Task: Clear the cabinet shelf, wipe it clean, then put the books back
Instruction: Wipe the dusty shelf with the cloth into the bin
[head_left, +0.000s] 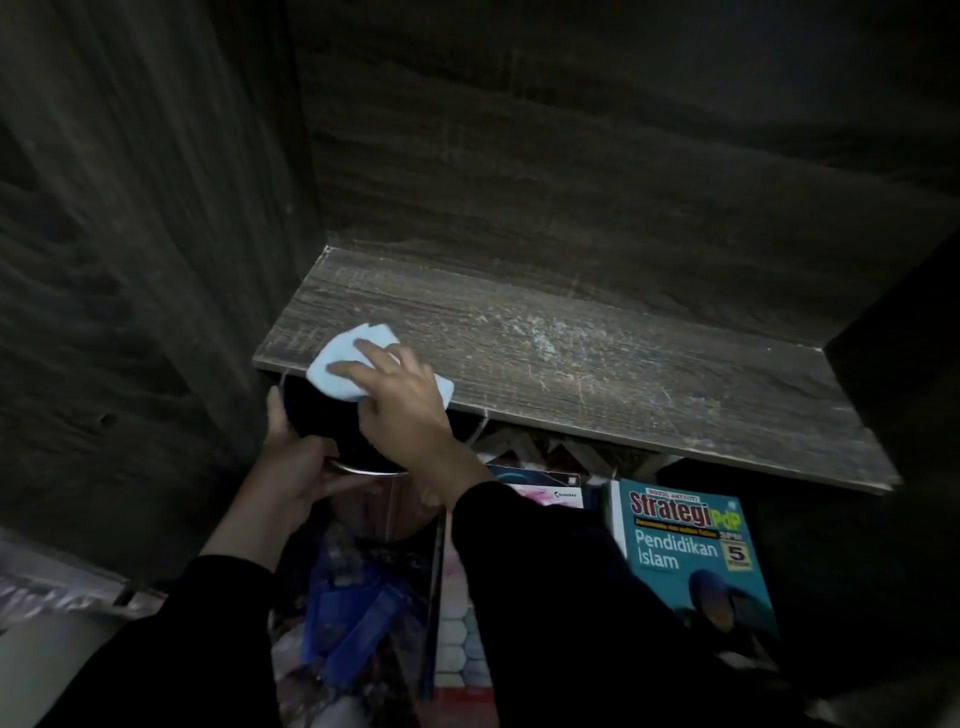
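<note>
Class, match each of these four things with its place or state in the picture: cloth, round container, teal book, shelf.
Things
1. cloth
2. round container
3. teal book
4. shelf

Places or states
A. held by the left hand just under the shelf's front edge
B. dusty, with pale specks across the middle
C. lying below the shelf, to the right
D. pressed under the right hand at the shelf's front left

Pairs: 1-D, 2-A, 3-C, 4-B
</note>
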